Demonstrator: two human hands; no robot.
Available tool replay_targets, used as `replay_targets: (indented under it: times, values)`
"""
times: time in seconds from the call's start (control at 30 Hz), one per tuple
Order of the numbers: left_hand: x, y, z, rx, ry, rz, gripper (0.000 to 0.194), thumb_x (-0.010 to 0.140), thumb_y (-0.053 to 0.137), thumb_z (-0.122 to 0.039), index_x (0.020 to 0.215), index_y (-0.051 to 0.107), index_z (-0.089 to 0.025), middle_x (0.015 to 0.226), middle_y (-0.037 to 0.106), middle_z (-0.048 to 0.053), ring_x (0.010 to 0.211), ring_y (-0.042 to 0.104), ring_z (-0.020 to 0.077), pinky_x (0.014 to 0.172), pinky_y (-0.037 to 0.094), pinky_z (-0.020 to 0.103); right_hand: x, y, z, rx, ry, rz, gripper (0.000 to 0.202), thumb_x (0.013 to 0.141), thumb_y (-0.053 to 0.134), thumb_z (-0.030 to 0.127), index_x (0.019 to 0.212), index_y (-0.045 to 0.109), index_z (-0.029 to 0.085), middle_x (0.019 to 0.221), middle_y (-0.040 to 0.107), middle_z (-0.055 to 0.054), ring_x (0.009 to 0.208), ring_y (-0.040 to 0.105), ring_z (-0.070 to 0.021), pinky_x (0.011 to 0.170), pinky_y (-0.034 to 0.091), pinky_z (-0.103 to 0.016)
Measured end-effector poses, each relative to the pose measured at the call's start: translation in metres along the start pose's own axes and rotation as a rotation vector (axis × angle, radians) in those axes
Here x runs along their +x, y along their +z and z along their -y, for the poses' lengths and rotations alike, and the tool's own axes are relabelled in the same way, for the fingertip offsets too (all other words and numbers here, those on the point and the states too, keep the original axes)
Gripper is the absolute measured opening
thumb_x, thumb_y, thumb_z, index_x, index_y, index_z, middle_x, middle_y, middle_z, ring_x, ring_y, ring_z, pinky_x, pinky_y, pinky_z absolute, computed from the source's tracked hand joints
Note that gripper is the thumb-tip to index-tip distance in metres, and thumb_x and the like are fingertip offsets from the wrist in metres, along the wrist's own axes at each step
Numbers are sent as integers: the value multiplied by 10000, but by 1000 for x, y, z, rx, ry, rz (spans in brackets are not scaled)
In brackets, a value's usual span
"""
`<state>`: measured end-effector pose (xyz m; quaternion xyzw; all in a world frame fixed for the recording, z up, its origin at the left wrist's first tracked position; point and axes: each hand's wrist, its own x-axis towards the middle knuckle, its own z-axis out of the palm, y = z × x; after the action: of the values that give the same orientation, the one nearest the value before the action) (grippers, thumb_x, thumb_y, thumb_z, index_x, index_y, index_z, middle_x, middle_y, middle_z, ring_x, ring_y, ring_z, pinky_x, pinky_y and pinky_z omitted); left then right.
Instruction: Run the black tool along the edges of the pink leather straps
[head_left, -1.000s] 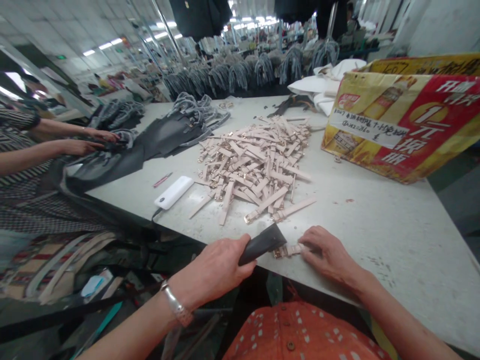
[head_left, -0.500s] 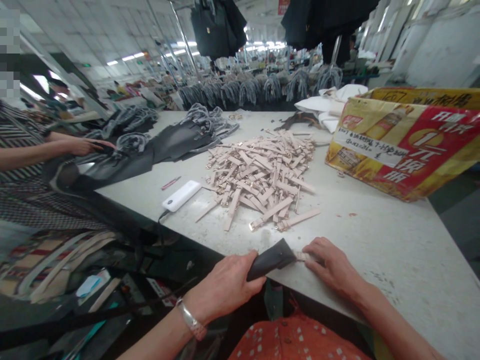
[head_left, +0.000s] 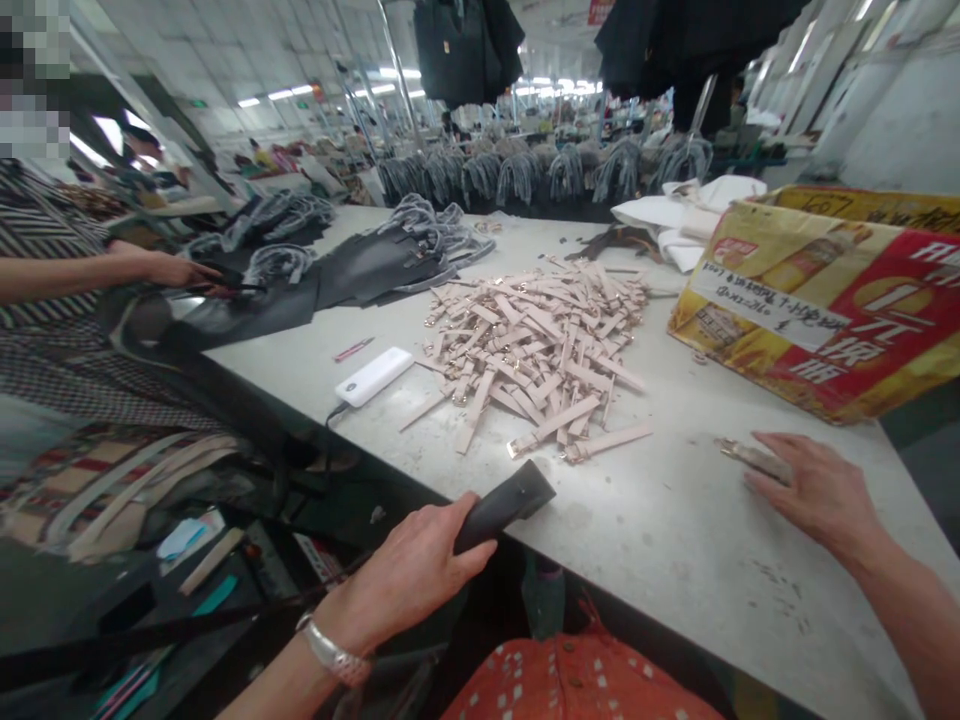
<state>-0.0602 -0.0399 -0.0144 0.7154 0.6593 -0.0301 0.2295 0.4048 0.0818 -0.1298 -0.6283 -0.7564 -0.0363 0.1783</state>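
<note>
My left hand (head_left: pixel 420 560) is wrapped round a black tube-like tool (head_left: pixel 510 505) with a broad, squared end, at the near edge of the table. I cannot make out what kind of tool it is. Over on the right, my right hand (head_left: pixel 817 490) pinches a short beige buckle strap (head_left: pixel 757 458), its metal buckle pointing left, low over the tabletop. Between and beyond my hands lies a big pile of beige buckle straps (head_left: pixel 540 340) with gold-coloured metal parts.
A yellow and red carton (head_left: pixel 817 300) stands at the right edge. Left of the pile are a white power bank (head_left: pixel 375 376) with a cable and a thin red tool (head_left: pixel 354 349). A co-worker's hand (head_left: pixel 176 270) works over dark bag pieces (head_left: pixel 367 265) at the left.
My right hand has moved right, taking the strap away from the black tool's end. My left hand has shifted slightly left with the tool.
</note>
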Motion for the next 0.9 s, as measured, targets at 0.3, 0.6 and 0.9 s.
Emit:
replay_targets:
  times: [0.3, 0.6, 0.9]
  values:
    - [0, -3, -13, 17, -6, 52, 328, 841, 437, -452, 1055, 539, -225, 895, 630, 42, 879, 602, 211, 750, 441, 286, 52, 16, 180, 399, -489, 234, 262, 827, 550, 244, 1080, 606, 213, 1057, 635, -86, 988, 546, -243, 860, 380, -393]
    - [0, -2, -13, 13, 41, 57, 329, 843, 434, -462, 1064, 541, -243, 890, 634, 41, 866, 601, 218, 770, 439, 309, 20, 16, 187, 515, -387, 247, 197, 816, 584, 327, 959, 646, 207, 832, 630, -52, 791, 558, -193, 723, 422, -317]
    - [0, -12, -24, 48, 168, 132, 235, 852, 439, -427, 984, 534, -258, 850, 623, 16, 822, 608, 203, 734, 447, 296, -27, 13, 181, 750, -202, 236, 120, 770, 583, 218, 870, 644, 194, 946, 603, -63, 823, 584, -174, 730, 460, -284]
